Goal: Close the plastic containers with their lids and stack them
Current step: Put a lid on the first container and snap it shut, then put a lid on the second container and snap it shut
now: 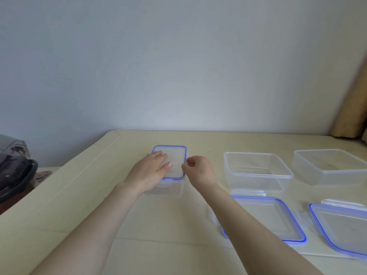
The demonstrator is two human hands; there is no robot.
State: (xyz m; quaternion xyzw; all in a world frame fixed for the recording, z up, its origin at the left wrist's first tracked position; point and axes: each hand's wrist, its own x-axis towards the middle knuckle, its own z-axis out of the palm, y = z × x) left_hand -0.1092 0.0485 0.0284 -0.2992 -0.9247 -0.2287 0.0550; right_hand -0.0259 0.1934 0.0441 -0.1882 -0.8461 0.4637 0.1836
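Observation:
A small clear container (170, 190) stands on the table with its blue-rimmed lid (175, 153) lying on top. My left hand (148, 172) rests flat on that lid, fingers spread. My right hand (199, 168) is curled at the lid's right edge, fingertips pinching at the side clip. To the right stand two open clear containers, one in the middle (257, 171) and one at the far right (329, 167). In front of them lie two loose blue-rimmed lids, one (278, 217) partly under my right forearm, the other (341, 227) at the frame's right edge.
The cream table (79, 205) ends at the pale wall behind and at a diagonal left edge. Beyond that left edge sits a dark basket (17, 175) with fabric in it. A tan curtain (351, 104) hangs at the far right.

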